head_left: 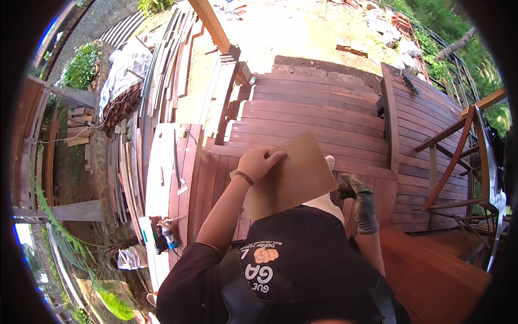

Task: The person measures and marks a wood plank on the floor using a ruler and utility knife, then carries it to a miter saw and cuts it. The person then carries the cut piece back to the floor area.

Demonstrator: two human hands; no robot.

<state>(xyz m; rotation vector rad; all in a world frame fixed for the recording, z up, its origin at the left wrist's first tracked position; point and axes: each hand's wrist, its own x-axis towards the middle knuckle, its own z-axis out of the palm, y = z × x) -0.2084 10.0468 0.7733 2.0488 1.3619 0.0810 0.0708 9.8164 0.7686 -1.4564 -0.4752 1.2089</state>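
Note:
A flat, brown rectangular sheet (288,178), stiff like sandpaper backing or thin card, is tilted in front of my body. My bare left hand (259,163), with a bracelet at its wrist, grips the sheet's upper left side. Its thumb lies on the face, and its other fingers are partly hidden. Just beyond the sheet's right corner is my right hand (357,193), in a grey-green work glove. Its fingers are bent inward with dark tips, and whatever they may hold is too small to make out.
Reddish-brown plank steps (307,116) descend ahead, beside a raised plank deck (426,113). To the left, a long board (162,167) carries scraps and a power tool (168,235). Stacked timber (127,167) lies further left. A wooden chair-like frame (458,156) stands at right.

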